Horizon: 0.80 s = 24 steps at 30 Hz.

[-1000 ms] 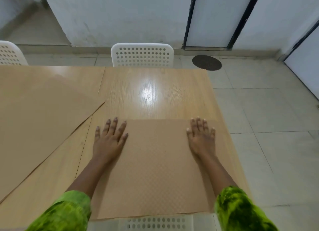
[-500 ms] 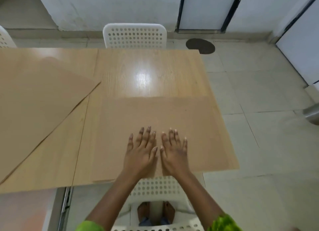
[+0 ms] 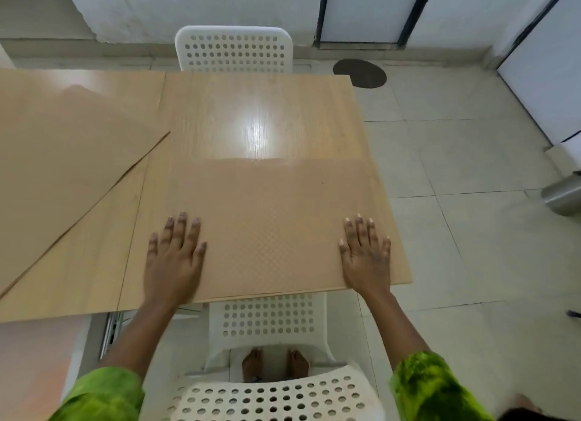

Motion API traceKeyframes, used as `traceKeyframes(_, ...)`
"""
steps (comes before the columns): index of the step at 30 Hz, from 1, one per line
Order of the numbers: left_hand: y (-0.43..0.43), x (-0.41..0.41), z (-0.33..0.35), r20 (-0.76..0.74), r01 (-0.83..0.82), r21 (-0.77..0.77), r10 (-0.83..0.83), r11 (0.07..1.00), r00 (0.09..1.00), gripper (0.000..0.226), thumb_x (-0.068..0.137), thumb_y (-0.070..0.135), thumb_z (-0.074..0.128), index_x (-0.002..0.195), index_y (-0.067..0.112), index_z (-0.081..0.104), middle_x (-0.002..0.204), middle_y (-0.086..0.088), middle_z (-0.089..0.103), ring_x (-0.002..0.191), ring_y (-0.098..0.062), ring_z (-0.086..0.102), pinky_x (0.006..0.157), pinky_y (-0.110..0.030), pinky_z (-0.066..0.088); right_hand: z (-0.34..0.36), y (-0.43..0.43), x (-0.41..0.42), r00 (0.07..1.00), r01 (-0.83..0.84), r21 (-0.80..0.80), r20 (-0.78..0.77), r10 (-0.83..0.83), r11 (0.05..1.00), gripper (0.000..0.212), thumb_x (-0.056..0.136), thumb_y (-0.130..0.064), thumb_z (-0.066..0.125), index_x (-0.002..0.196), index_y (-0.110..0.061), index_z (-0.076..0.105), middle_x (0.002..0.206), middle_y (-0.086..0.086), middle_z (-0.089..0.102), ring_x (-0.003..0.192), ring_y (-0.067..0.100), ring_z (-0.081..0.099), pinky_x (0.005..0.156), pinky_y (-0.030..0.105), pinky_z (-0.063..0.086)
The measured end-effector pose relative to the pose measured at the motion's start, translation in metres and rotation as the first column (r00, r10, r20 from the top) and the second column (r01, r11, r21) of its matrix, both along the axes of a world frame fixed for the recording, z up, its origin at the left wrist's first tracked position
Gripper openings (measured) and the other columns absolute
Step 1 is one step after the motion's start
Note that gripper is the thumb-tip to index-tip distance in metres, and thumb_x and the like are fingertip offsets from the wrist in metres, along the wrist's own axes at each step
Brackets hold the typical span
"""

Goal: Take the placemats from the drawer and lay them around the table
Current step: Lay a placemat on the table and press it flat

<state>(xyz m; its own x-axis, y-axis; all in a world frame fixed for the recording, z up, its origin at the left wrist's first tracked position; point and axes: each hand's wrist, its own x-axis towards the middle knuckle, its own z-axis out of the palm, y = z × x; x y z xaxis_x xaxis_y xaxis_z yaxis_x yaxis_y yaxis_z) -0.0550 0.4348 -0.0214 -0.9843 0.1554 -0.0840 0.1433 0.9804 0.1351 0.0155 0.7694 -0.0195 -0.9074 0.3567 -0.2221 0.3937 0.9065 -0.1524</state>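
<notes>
A tan textured placemat (image 3: 270,219) lies flat at the near right end of the wooden table (image 3: 251,106), its near edge along the table's front edge. My left hand (image 3: 174,257) rests palm down on the mat's near left corner, fingers spread. Pressed flat near the mat's right edge is my right hand (image 3: 366,255). Neither hand grips anything. A second tan placemat (image 3: 63,169) lies at an angle on the left part of the table, running out of view.
A white perforated chair (image 3: 267,323) stands tucked under the table between my arms, and another white chair (image 3: 234,51) is at the far side. Tiled floor (image 3: 471,200) lies to the right with a dark round drain cover (image 3: 360,73) and a metal bin (image 3: 562,196).
Half a second ago both hands lay side by side at the mat's near middle; they have slid apart to its left and right sides. The view has pulled back from the table.
</notes>
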Motion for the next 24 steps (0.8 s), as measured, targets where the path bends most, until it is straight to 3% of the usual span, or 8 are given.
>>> traceKeyframes(6,-0.002,-0.001,0.0,0.003,-0.005,-0.013,0.005,1.0,1.0,0.063,0.089,0.053,0.002,0.148,0.029,-0.002,0.159,0.004,0.0,0.146,-0.015,-0.003,0.116,-0.04,-0.001,0.002,0.0,0.0,0.999,-0.042,-0.023,-0.025,0.042,0.999,0.072,0.08,-0.053,-0.01,0.148,-0.032,-0.001,0.159,-0.006,-0.003,0.146,0.016,-0.007,0.116,0.048,-0.003)
traceKeyframes(10,-0.003,-0.001,0.004,0.043,-0.021,-0.047,0.023,0.999,0.999,0.067,0.086,0.053,-0.003,0.148,0.027,-0.001,0.159,0.004,-0.001,0.147,-0.016,-0.004,0.116,-0.043,-0.005,0.006,-0.002,-0.002,1.0,-0.003,-0.058,0.023,0.004,0.998,0.058,0.096,-0.046,0.014,0.148,-0.027,-0.002,0.159,-0.002,-0.005,0.146,0.016,-0.01,0.115,0.049,-0.004)
traceKeyframes(13,0.002,0.001,0.018,0.127,-0.051,-0.064,0.059,0.997,0.99,0.058,0.097,0.045,0.01,0.15,0.022,0.001,0.16,0.003,-0.004,0.146,-0.016,-0.008,0.115,-0.047,-0.009,0.021,-0.023,-0.005,0.995,0.083,-0.161,-0.044,-0.091,0.984,0.061,0.097,-0.041,0.027,0.149,-0.018,0.004,0.159,0.005,0.004,0.147,0.02,-0.004,0.116,0.046,-0.001)
traceKeyframes(16,0.005,0.017,0.039,0.087,-0.175,0.178,0.162,0.968,0.983,0.052,0.101,0.033,0.024,0.149,0.015,0.015,0.159,0.001,0.01,0.147,-0.015,-0.003,0.116,-0.045,-0.006,0.042,-0.065,-0.006,0.975,0.082,-0.358,-0.165,-0.149,0.93,0.053,0.096,-0.03,0.039,0.144,-0.01,0.027,0.153,0.01,0.026,0.142,0.026,0.017,0.114,0.041,0.015)
traceKeyframes(18,0.0,0.032,0.053,0.086,-0.266,0.429,0.254,0.863,0.963,0.048,0.1,0.028,0.031,0.145,0.012,0.03,0.155,-0.003,0.026,0.146,-0.016,0.008,0.118,-0.043,-0.002,0.053,-0.096,-0.004,0.963,0.043,-0.462,-0.216,-0.16,0.886,0.045,0.094,-0.021,0.044,0.136,-0.007,0.039,0.144,0.012,0.038,0.132,0.03,0.029,0.106,0.039,0.028)
traceKeyframes(20,-0.018,0.054,0.064,0.139,-0.339,0.63,0.329,0.698,0.934,0.041,0.099,0.023,0.038,0.137,0.011,0.045,0.148,-0.009,0.04,0.142,-0.019,0.026,0.118,-0.039,0.017,0.061,-0.134,0.005,0.959,0.0,-0.552,-0.236,-0.157,0.834,0.036,0.094,-0.016,0.045,0.129,-0.006,0.048,0.136,0.013,0.045,0.126,0.03,0.036,0.1,0.036,0.034)
traceKeyframes(22,-0.044,0.079,0.077,0.206,-0.397,0.757,0.387,0.519,0.899,0.034,0.097,0.02,0.043,0.126,0.01,0.058,0.135,-0.008,0.055,0.129,-0.021,0.046,0.104,-0.029,0.036,0.067,-0.174,0.016,0.964,-0.034,-0.638,-0.224,-0.144,0.769,0.032,0.094,-0.014,0.043,0.124,-0.006,0.052,0.131,0.012,0.049,0.121,0.028,0.045,0.097,0.032,0.037)
traceKeyframes(24,-0.076,0.104,0.087,0.241,-0.422,0.801,0.417,0.425,0.876,0.03,0.096,0.018,0.045,0.119,0.009,0.063,0.121,-0.006,0.065,0.116,-0.021,0.057,0.088,-0.024,0.043,0.072,-0.217,0.03,0.97,-0.071,-0.703,-0.213,-0.114,0.707,0.029,0.095,-0.013,0.042,0.12,-0.007,0.056,0.125,0.01,0.054,0.113,0.025,0.052,0.092,0.029,0.039)
